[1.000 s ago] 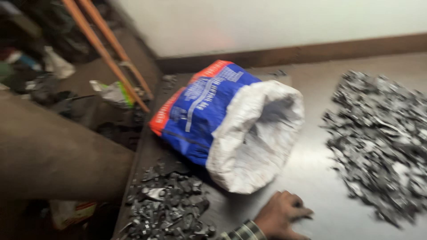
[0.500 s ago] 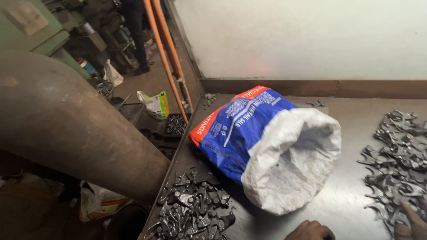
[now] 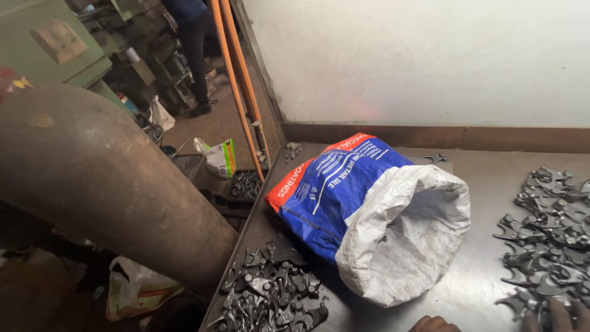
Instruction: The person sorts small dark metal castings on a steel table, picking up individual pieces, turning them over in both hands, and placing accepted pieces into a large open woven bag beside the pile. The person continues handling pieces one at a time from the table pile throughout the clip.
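Observation:
A blue woven sack [image 3: 344,184] with a red end and a rolled-out white mouth [image 3: 399,246] lies on its side on a steel table [image 3: 479,276]. Dark forked metal parts form one heap [image 3: 270,298] at the table's front left and a wider spread [image 3: 547,240] at the right. Only the knuckles of my left hand [image 3: 433,324] show at the bottom edge, in front of the sack's mouth. The fingers of my right hand [image 3: 556,313] rest on the near edge of the right-hand parts. Both hands are mostly cut off by the frame.
A thick rusty-brown cylinder [image 3: 104,178] slants across the left, close to the table's edge. Two orange pipes [image 3: 236,80] lean along the wall corner. Beyond are a green machine [image 3: 55,43], a standing person's legs [image 3: 195,55], floor bags [image 3: 218,157] and a tray of small parts [image 3: 246,183].
The view has swung up and left, so more of the workshop and cylinder shows. My left hand has slipped toward the bottom edge, and my right hand has come onto the right-hand parts.

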### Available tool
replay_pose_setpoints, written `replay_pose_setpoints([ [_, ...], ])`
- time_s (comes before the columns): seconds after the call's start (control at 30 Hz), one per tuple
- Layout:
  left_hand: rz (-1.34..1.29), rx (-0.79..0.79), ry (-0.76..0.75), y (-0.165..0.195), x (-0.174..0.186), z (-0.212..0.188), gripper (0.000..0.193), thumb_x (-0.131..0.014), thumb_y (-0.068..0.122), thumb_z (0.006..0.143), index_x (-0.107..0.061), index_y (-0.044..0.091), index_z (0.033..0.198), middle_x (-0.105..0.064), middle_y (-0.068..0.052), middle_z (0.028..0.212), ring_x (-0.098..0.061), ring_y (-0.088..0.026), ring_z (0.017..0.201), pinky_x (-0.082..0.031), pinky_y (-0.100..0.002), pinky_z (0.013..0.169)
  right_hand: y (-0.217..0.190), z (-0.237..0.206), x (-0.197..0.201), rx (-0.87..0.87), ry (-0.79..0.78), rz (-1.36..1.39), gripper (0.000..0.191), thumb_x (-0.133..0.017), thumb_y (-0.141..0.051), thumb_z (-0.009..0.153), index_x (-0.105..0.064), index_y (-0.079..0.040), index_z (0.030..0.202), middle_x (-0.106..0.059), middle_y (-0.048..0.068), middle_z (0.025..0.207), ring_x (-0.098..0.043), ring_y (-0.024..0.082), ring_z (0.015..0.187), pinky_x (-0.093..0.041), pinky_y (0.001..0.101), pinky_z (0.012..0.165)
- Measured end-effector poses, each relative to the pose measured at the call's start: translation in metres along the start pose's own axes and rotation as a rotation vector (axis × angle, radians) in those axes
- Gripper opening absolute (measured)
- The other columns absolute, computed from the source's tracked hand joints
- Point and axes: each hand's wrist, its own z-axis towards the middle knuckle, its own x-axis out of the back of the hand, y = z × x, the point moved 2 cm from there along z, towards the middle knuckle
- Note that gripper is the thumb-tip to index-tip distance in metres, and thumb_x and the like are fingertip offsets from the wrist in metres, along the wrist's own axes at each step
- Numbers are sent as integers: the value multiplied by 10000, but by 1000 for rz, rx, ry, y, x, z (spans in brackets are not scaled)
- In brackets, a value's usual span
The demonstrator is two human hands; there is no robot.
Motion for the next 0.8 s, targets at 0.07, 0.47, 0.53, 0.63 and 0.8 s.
replay_pose_setpoints([
  [0.07,-22,9,-7,-1,1,0,306,-591,289,1129,-715,74,949,-601,-67,859,-565,-225,841,-490,-370,856,1,-1,3,-1,-15,-9,589,-803,-321,871,-606,-38,1348,-550,254,1357,-591,352,1202,-515,438,1048],
  [0.47,-1,-223,31,-11,-15,-3,218,-659,272,1047,-692,103,913,-639,-56,879,-594,-233,877,-474,-374,871,29,-37,10,161,-75,-87,633,-777,-457,744,-626,-262,1327,-424,147,1569,-384,488,1401,-293,573,1177],
  [0.53,-123,-250,-36,-14,-11,-14,211,-684,327,1010,-784,201,1147,-667,-65,1012,-599,-247,921,-445,-385,841,34,-57,24,266,-117,-114,644,-773,-479,723,-630,-300,1324,-403,129,1604,-349,511,1435,-256,595,1198],
  [0.63,-127,-246,-96,-9,-4,-18,616,-857,488,676,-784,157,1190,-644,-99,1125,-578,-298,1068,-457,-423,967,40,-81,57,376,-179,-67,667,-792,-479,646,-664,-323,1282,-410,152,1604,-284,541,1466,-242,625,1165],
  [0.8,-139,-128,-202,4,-3,-13,630,-894,471,637,-785,152,1169,-634,-82,1077,-558,-284,1050,-451,-416,939,41,-99,118,-34,-233,79,390,-749,-232,758,-736,-203,1147,-620,104,1323,-583,353,1199,-511,446,980],
])
